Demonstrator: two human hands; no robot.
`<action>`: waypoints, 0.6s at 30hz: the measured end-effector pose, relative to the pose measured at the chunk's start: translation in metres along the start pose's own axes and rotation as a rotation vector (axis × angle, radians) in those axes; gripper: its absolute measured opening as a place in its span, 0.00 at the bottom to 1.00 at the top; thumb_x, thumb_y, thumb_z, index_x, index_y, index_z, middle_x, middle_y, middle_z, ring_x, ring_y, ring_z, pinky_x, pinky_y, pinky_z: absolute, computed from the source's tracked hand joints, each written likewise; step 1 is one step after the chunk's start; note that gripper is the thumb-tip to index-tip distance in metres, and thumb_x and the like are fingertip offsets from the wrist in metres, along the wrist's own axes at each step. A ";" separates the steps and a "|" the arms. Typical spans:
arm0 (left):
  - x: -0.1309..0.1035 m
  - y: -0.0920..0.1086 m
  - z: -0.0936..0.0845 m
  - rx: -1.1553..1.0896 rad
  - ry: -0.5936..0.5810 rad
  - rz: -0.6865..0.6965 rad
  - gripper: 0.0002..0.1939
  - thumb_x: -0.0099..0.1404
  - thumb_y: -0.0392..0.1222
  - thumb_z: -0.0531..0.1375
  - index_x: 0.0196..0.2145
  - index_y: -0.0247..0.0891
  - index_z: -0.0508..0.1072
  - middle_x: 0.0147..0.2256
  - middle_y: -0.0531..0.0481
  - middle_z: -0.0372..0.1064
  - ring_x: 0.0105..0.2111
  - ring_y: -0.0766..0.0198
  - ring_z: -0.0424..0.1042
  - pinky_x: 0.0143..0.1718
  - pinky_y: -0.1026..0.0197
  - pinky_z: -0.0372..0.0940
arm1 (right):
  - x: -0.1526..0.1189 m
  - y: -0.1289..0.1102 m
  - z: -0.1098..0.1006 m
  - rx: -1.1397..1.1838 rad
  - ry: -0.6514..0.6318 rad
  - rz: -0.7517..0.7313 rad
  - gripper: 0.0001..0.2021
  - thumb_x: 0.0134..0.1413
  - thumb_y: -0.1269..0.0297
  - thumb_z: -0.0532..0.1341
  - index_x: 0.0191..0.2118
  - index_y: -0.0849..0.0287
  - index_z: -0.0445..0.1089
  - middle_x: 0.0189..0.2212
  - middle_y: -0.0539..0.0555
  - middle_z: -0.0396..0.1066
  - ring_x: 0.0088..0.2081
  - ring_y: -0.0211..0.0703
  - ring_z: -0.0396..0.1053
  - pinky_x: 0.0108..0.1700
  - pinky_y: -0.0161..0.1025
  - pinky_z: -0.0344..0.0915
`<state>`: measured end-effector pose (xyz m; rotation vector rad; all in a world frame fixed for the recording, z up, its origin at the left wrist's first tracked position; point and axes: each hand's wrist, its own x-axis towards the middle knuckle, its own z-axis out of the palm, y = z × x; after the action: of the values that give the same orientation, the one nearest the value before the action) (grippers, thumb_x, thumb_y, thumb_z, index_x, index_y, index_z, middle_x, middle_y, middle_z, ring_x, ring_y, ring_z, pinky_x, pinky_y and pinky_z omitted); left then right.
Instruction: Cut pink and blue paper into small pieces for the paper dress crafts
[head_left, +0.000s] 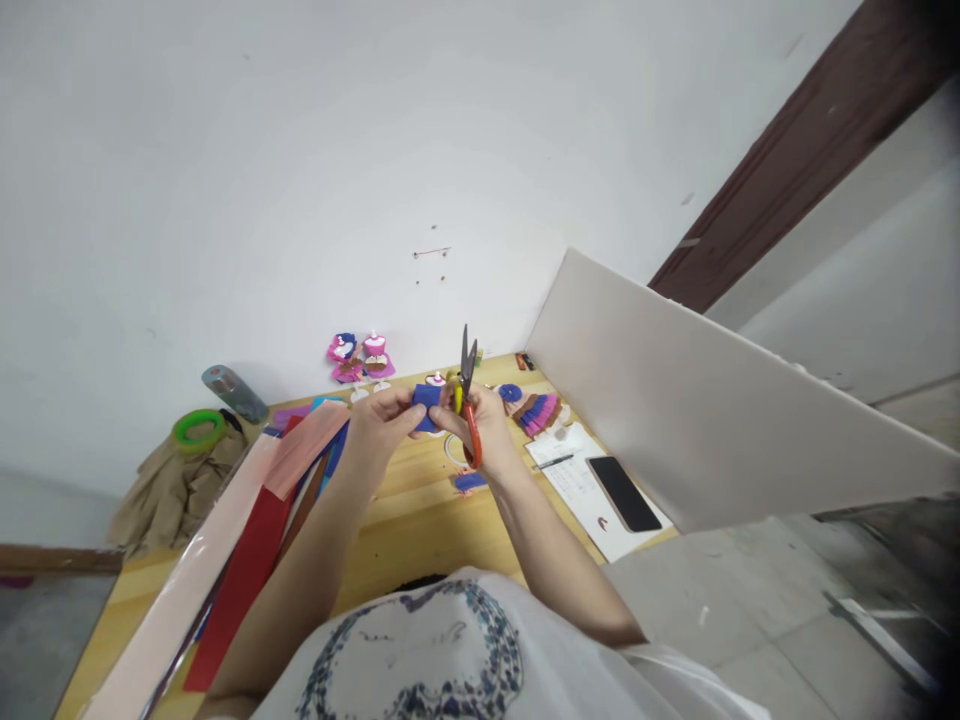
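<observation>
Between my two hands is a small folded piece of blue paper [427, 396], raised above the wooden table [401, 540]. My left hand [384, 418] pinches its left side between thumb and fingers. The thumb of my right hand [484, 418] presses on its right edge. A pair of scissors [472, 432] with red and yellow handles hangs on my right hand, its dark blades pointing up and slightly parted. Below the hands lie a white tape ring [454, 450] and a small blue piece with pinkish edges [470, 482].
Long strips of pink paper [217, 530] and red paper [244, 575] cover the table's left side. A fan of pleated coloured paper [537, 414], a written sheet [564, 487] and a phone [624, 494] lie right, beside a white upright board [720, 420]. Small paper decorations [360, 358] stand by the wall.
</observation>
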<state>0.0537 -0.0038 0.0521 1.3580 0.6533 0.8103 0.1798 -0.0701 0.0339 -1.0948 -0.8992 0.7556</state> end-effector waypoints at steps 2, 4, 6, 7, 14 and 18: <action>0.000 0.004 -0.004 0.040 -0.014 -0.002 0.10 0.47 0.42 0.70 0.25 0.33 0.78 0.22 0.50 0.74 0.22 0.67 0.69 0.25 0.64 0.66 | 0.000 -0.001 0.000 0.026 -0.027 0.031 0.16 0.36 0.58 0.72 0.26 0.58 0.66 0.21 0.47 0.65 0.25 0.40 0.67 0.27 0.37 0.66; 0.000 0.005 -0.008 0.067 -0.004 -0.009 0.10 0.47 0.43 0.70 0.24 0.34 0.78 0.21 0.50 0.73 0.22 0.66 0.70 0.24 0.65 0.65 | 0.000 0.000 0.000 0.066 -0.036 0.054 0.16 0.37 0.57 0.73 0.26 0.59 0.67 0.21 0.47 0.66 0.24 0.39 0.68 0.26 0.36 0.67; 0.000 0.005 -0.011 0.089 0.000 -0.024 0.11 0.45 0.43 0.71 0.24 0.34 0.78 0.21 0.50 0.73 0.21 0.65 0.71 0.22 0.65 0.64 | 0.000 0.001 -0.001 0.102 -0.059 0.064 0.16 0.36 0.58 0.73 0.26 0.59 0.68 0.20 0.46 0.66 0.22 0.37 0.67 0.24 0.35 0.66; -0.001 0.005 -0.012 0.097 -0.002 -0.028 0.11 0.45 0.43 0.71 0.25 0.34 0.78 0.21 0.50 0.74 0.21 0.65 0.70 0.21 0.66 0.64 | 0.000 0.001 -0.001 0.119 -0.080 0.067 0.16 0.35 0.58 0.74 0.26 0.59 0.68 0.19 0.46 0.66 0.21 0.37 0.66 0.24 0.35 0.67; -0.006 0.008 -0.017 -0.003 -0.040 -0.006 0.09 0.48 0.40 0.70 0.28 0.34 0.79 0.20 0.51 0.73 0.19 0.68 0.68 0.21 0.66 0.64 | 0.001 0.001 -0.004 0.144 -0.163 0.084 0.17 0.34 0.57 0.75 0.25 0.60 0.70 0.18 0.47 0.68 0.21 0.37 0.68 0.26 0.36 0.69; -0.008 0.009 -0.014 -0.056 -0.047 0.007 0.11 0.48 0.41 0.71 0.30 0.34 0.80 0.20 0.51 0.73 0.19 0.69 0.68 0.21 0.67 0.64 | 0.000 0.001 -0.004 0.193 -0.150 0.079 0.17 0.36 0.57 0.75 0.30 0.61 0.72 0.21 0.49 0.70 0.22 0.38 0.69 0.26 0.36 0.70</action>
<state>0.0365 -0.0016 0.0593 1.3256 0.5856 0.7943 0.1828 -0.0715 0.0320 -0.9166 -0.8927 0.9796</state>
